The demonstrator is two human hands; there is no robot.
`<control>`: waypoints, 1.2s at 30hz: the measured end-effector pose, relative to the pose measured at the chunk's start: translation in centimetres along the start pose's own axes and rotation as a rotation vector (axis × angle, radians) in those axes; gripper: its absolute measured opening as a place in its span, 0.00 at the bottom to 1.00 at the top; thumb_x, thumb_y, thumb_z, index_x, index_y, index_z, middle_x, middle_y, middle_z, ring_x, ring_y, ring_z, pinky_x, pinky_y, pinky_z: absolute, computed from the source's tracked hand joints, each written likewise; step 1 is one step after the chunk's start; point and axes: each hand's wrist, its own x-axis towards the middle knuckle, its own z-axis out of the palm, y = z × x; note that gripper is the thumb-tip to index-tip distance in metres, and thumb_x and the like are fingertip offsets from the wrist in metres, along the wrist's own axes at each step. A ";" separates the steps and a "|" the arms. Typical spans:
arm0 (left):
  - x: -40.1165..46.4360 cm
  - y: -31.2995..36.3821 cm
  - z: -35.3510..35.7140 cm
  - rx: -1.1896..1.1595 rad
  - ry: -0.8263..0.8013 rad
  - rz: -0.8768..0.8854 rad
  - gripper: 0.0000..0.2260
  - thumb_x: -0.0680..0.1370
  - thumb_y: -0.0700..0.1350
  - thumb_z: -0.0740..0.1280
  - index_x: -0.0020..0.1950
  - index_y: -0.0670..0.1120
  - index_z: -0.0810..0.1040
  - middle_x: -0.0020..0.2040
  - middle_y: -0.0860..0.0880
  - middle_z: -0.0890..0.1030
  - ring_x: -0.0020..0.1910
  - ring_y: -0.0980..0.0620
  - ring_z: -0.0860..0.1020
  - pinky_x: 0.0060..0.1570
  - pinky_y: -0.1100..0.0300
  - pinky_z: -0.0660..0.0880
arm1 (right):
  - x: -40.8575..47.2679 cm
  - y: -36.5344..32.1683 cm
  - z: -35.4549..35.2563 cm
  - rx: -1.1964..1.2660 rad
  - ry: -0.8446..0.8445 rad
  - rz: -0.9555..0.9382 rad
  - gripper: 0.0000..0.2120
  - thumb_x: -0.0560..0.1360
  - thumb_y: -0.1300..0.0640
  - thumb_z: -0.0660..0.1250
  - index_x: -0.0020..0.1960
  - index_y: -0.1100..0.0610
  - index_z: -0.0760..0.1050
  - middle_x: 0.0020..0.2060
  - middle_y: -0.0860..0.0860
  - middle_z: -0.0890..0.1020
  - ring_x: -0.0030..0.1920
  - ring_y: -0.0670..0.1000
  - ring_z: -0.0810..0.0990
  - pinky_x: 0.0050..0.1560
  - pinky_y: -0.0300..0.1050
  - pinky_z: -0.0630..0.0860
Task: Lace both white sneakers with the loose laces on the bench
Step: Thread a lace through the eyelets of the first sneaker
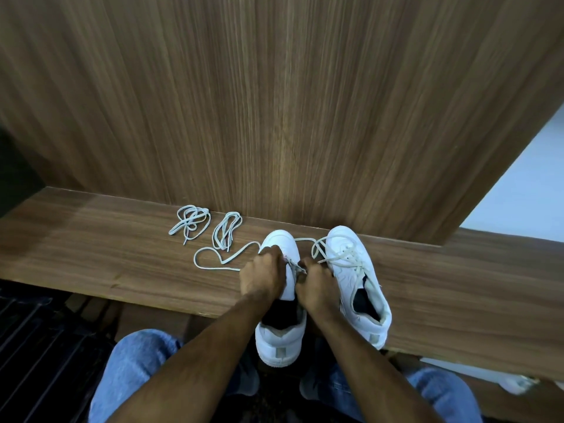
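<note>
Both hands, left [262,277] and right [314,283], pinch a lace [213,264] at the left sneaker [282,334] on the bench [91,254].

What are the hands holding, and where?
Both hands, left and right, pinch the lace at the left sneaker's eyelets.

I count 2 white sneakers on the bench [91,254]: left sneaker [282,337] & right sneaker [357,270]. Laces, 4 total: 2 loose bundles, far-left bundle [190,222] & second bundle [226,230]; 1 trailing lace [213,261] off the left sneaker; 1 lace [345,256] on the right sneaker. 2 hands: left hand [264,274], right hand [314,282].
</note>
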 end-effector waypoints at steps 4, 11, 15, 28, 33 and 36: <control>1.7 -1.2 -0.3 -1.063 0.163 -0.635 0.07 0.75 0.41 0.63 0.36 0.46 0.73 0.42 0.37 0.81 0.40 0.42 0.83 0.43 0.49 0.81 | 0.0 0.0 0.1 0.025 -0.001 0.014 0.15 0.74 0.58 0.61 0.59 0.50 0.74 0.53 0.56 0.82 0.55 0.61 0.79 0.51 0.50 0.76; 1.1 -1.9 -0.6 -0.259 0.013 0.057 0.13 0.71 0.45 0.67 0.55 0.51 0.79 0.59 0.49 0.75 0.58 0.46 0.75 0.57 0.50 0.74 | 0.2 0.2 0.5 0.012 0.001 -0.001 0.13 0.75 0.56 0.61 0.59 0.50 0.74 0.53 0.54 0.82 0.55 0.60 0.79 0.50 0.49 0.76; 0.5 -1.1 -0.3 0.257 -0.020 0.228 0.16 0.75 0.51 0.62 0.62 0.54 0.76 0.69 0.54 0.68 0.68 0.50 0.65 0.65 0.50 0.64 | 0.2 0.2 0.5 0.004 0.000 -0.005 0.13 0.75 0.57 0.61 0.59 0.50 0.74 0.53 0.54 0.82 0.56 0.60 0.79 0.50 0.49 0.75; 2.3 -1.5 -1.5 -1.147 0.053 -0.631 0.08 0.76 0.34 0.59 0.44 0.39 0.78 0.39 0.44 0.79 0.42 0.45 0.79 0.43 0.57 0.77 | 0.2 0.2 0.5 -0.015 -0.008 0.004 0.15 0.74 0.59 0.59 0.59 0.50 0.74 0.53 0.54 0.82 0.57 0.60 0.78 0.51 0.51 0.76; 1.0 -1.3 -1.5 -0.389 -0.022 -0.042 0.11 0.66 0.51 0.65 0.46 0.55 0.82 0.53 0.50 0.82 0.54 0.48 0.78 0.59 0.51 0.73 | 0.1 0.2 0.6 -0.033 -0.005 -0.007 0.14 0.76 0.56 0.61 0.61 0.50 0.73 0.54 0.54 0.82 0.57 0.60 0.79 0.51 0.51 0.76; 1.0 -0.7 -0.9 0.134 -0.077 0.163 0.14 0.73 0.53 0.65 0.57 0.55 0.80 0.63 0.52 0.75 0.68 0.51 0.67 0.71 0.49 0.56 | 0.0 0.1 0.5 -0.028 -0.013 -0.008 0.14 0.75 0.55 0.61 0.60 0.50 0.73 0.53 0.54 0.82 0.57 0.61 0.79 0.51 0.51 0.76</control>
